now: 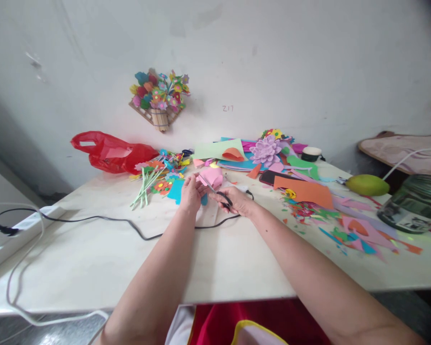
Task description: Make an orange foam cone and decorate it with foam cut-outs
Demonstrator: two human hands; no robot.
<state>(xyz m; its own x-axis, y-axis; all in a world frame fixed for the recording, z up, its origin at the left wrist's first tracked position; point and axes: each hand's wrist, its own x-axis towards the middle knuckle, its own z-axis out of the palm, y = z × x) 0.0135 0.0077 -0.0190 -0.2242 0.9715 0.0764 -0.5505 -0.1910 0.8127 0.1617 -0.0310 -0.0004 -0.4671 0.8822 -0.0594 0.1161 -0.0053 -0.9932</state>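
Note:
My right hand (235, 201) grips a pair of scissors (224, 197) by the black handles, the blades pointing up and left. Close beside it, my left hand (191, 192) is closed on a piece of pink craft sheet (213, 176) at its left edge. The scissor blades lie across the front of the pink piece, close to the left fingertips. Whether they are cutting into it cannot be made out. Under and beside the left hand lies a blue sheet (175, 190).
Flower cut-outs and pale green stems (145, 187) lie left, before a red plastic bag (115, 153). To the right are an orange sheet (303, 190), a phone (271, 177), coloured scraps (359, 235) and a glass jar (413, 203). A black cable (129, 221) crosses the table (93, 258).

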